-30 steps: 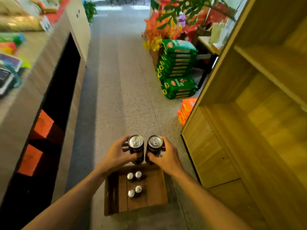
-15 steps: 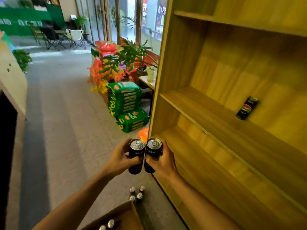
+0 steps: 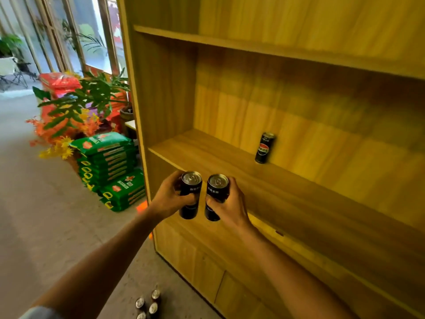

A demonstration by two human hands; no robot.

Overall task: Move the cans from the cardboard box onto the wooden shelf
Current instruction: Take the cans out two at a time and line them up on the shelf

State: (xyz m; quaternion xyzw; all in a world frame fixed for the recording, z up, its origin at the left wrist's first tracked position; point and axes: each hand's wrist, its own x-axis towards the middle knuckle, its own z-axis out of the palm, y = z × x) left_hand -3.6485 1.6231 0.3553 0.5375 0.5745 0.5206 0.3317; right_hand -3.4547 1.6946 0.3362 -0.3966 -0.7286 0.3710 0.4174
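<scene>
A tall wooden shelf (image 3: 287,194) of yellow-brown, straight-grained board fills the right two thirds of the frame, its flat planks smooth and faintly glossy, with plain cabinet doors (image 3: 207,270) below. One slim black can (image 3: 265,147) with a round logo stands upright on the middle board, close to the back panel, right of centre.

At the centre of the frame the person holds two more cans, both black cylinders with bright silver tops and pull tabs. The left hand (image 3: 169,199) is wrapped around the left can (image 3: 190,195), fingers curled over its far side and thumb across the front. The right hand (image 3: 230,204) grips the right can (image 3: 215,197) the same way, fingers closed around the body. The two cans are upright, just beside each other with a narrow gap, in front of the front edge of the middle board and not resting on it.

At the bottom edge, left of centre, four silver-topped cans (image 3: 148,306) stand clustered on the speckled grey floor (image 3: 46,215); the lowest is cut off by the frame, and no box shows around them. At centre left, green printed sacks (image 3: 108,166) are stacked beside leafy plants and orange flowers (image 3: 76,111), blurred. The small white print on the held cans is too soft to read.
</scene>
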